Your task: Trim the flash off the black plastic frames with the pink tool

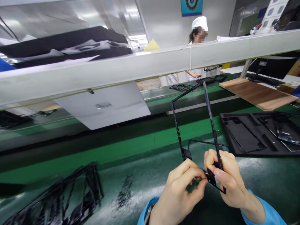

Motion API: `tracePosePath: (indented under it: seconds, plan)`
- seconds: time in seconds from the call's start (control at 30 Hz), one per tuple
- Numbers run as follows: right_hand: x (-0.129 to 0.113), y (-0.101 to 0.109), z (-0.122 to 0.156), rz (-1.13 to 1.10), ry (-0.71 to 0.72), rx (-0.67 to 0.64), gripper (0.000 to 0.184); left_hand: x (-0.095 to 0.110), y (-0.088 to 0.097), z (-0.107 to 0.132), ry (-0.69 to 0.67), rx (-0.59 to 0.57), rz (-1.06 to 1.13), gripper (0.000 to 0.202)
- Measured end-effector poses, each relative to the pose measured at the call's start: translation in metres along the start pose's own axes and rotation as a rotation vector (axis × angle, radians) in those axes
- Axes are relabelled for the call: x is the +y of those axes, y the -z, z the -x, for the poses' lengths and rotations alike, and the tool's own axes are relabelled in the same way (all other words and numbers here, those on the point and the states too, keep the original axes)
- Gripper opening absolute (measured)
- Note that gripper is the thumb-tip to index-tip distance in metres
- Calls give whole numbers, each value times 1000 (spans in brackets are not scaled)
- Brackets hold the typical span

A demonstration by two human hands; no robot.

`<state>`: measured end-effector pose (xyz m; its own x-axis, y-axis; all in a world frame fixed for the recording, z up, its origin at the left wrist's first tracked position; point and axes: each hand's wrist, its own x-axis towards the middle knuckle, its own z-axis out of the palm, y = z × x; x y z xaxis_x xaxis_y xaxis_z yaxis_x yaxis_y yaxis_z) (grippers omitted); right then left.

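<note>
I hold a thin black rectangular plastic frame (211, 115) upright over the dark green bench. My right hand (228, 182) is closed round the frame's lower right side and corner. My left hand (180, 190) pinches at that same lower corner, thumb and forefinger pressed together on a small black part of the frame. The frame's top edge reaches up near the white shelf beam. Both wrists wear blue sleeves.
A pile of black frames (58, 200) lies at lower left and another frame (206, 145) lies flat behind my hands. A black foam tray (253, 134) sits right, a wooden board (257, 93) beyond. A white shelf beam (150, 65) crosses overhead. A person in a white cap (199, 34) works across the green conveyor (117, 147).
</note>
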<state>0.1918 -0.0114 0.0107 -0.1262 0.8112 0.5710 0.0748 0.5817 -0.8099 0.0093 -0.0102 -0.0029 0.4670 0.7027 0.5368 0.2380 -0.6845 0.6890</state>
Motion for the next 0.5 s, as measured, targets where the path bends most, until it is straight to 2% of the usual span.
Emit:
tracePosePath:
  seconds: [0.3,0.4,0.5]
  plan:
    - [17,-2,1,-106,-66,31,32,0,0,-4,-1,28,-63,17]
    - [27,-2,-4,-114,-117,62,31,-7,14,-6,35,86,-113,13]
    - [37,-6,-1,-48,-203,57,28,-21,35,2,154,145,-148,14]
